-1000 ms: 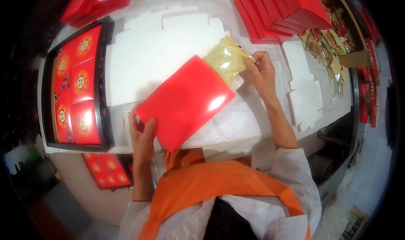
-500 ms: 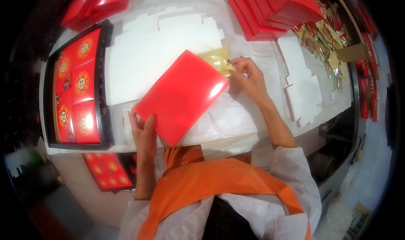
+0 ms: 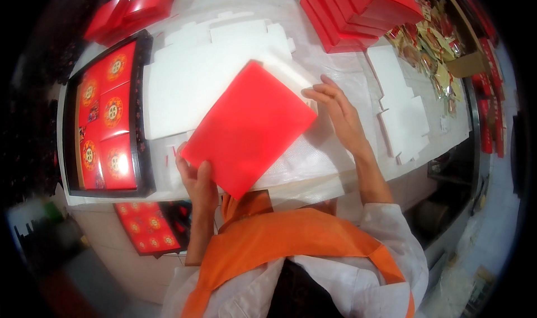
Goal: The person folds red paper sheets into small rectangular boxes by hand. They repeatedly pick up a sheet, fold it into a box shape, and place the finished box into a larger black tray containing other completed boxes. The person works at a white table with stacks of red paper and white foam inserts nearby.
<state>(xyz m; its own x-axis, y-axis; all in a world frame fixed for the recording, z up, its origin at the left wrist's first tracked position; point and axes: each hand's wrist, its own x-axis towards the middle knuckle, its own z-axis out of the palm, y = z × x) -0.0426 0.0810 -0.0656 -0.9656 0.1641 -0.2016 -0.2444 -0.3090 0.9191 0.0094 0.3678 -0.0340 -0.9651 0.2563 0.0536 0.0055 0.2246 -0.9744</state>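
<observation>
With the black tray [image 3: 140,105] at left on the surface [image 3: 335,63], the left grip [image 3: 199,184] held the red box [image 3: 251,130] by its lower-left edge, while the right grip [image 3: 344,119] (wide, loosely outstretched) hung at its upper-right end, left of the packets [image 3: 432,41].

There is 1 wide white-covered table [image 3: 353,66] standing on the pale tiled floor [image 3: 106,228], and the light is bright.
</observation>
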